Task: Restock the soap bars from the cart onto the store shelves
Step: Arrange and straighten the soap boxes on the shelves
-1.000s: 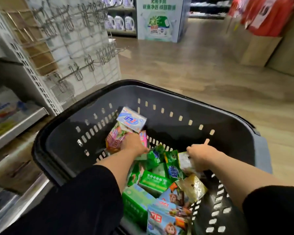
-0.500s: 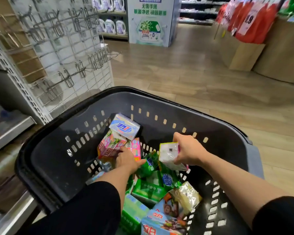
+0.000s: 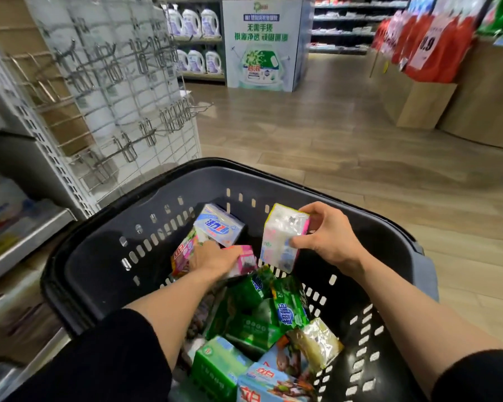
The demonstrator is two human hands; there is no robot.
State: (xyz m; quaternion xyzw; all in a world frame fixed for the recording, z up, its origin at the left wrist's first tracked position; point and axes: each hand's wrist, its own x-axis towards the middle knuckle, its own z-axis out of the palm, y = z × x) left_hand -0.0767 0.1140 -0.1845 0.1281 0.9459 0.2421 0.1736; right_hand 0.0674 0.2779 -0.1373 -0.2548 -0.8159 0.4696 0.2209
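The right hand (image 3: pixel 328 242) pinched a white pack (image 3: pixel 282 236) above the cart (image 3: pixel 105 256); left fingers (image 3: pixel 215 253) gripped a pink pack (image 3: pixel 244 261) below, beside wood floor (image 3: pixel 360 146) and shelves (image 3: pixel 26 245).

A shop — detergent shelves (image 3: pixel 196 39), peg hooks (image 3: pixel 122 82), price sign (image 3: pixel 427 44).

The cart (image 3: pixel 105 256) is dark grey, with rows of small pale slots in its walls. The soap pack (image 3: pixel 282 236) in the right hand (image 3: pixel 328 239) is mostly white, with a yellow edge and a pink side. Under the left hand (image 3: pixel 212 258) lies a pink pack (image 3: pixel 246 261). Behind it is a pale blue box (image 3: pixel 218 224) with blue letters. Nearer packs (image 3: pixel 291 303) are green with a blue-and-white label. One wrapper (image 3: pixel 317 340) is shiny yellowish. The sleeves (image 3: pixel 114 361) are black. The floor (image 3: pixel 346 146) has light brown wood pattern.
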